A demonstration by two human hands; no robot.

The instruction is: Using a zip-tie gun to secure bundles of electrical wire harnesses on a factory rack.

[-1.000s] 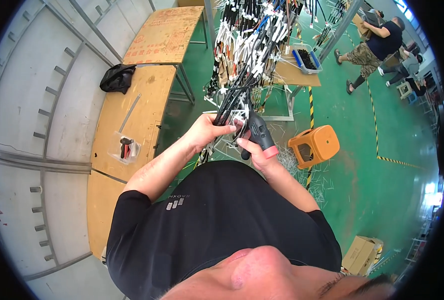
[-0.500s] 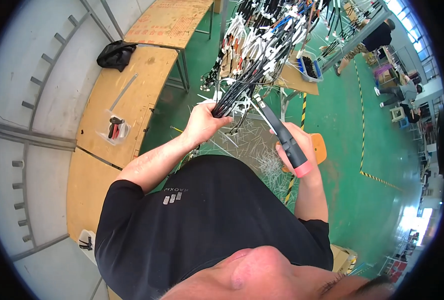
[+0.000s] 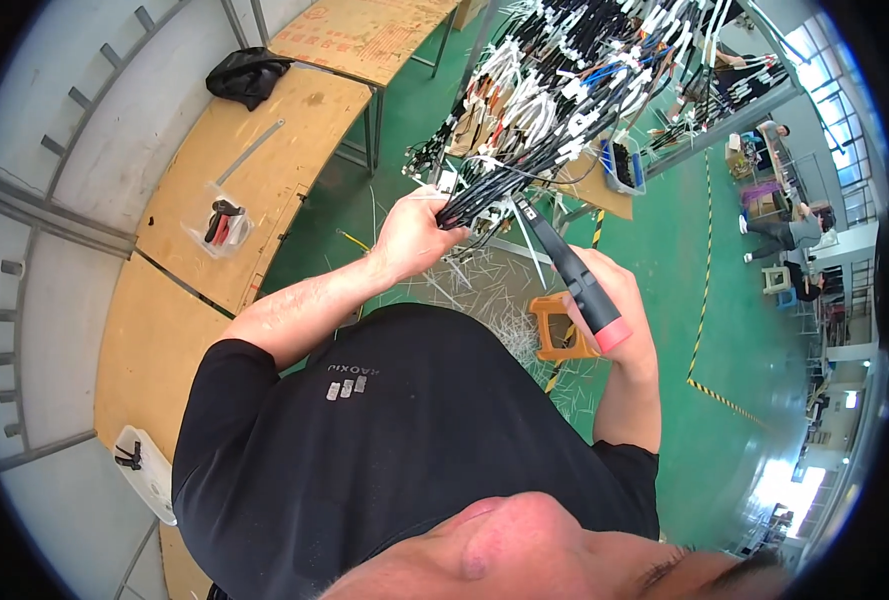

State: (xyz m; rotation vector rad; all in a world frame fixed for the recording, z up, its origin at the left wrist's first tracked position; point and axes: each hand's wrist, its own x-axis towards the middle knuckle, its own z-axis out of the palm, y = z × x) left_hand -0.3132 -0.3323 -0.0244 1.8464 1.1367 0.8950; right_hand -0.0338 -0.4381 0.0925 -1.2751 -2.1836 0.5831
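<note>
Currently standing beside a run of wooden tables (image 3: 169, 330) on the left, along pale wall panels (image 3: 134, 110). Seeing there, on bare wood, a black bag (image 3: 249, 78), a metal strip (image 3: 249, 152) and a clear container (image 3: 209, 225) with something red-and-black handled inside. Looking down onto a green floor (image 3: 664, 300), marked with black-and-yellow tape (image 3: 598, 228) and strewn with white scraps (image 3: 509, 310) near an orange stool (image 3: 547, 330).

Clasping a black cable bundle (image 3: 499, 185) in the left hand (image 3: 414, 235), ahead of the torso, just below a dense mass of cables (image 3: 564, 60). Gripping a dark tool (image 3: 582, 280) with a reddish end in the right hand (image 3: 619, 285), pointing the narrow tip toward the bundle; not managing to tell touching from merely near.

Losing sight of some left fingers behind the bundle, some right fingers behind the tool, and part of the stool behind the right hand. Missing whatever cables run past the upper edge, and finding single strands hard to separate. Making out co-workers (image 3: 799, 235) only small and indistinct at the far right.
</note>
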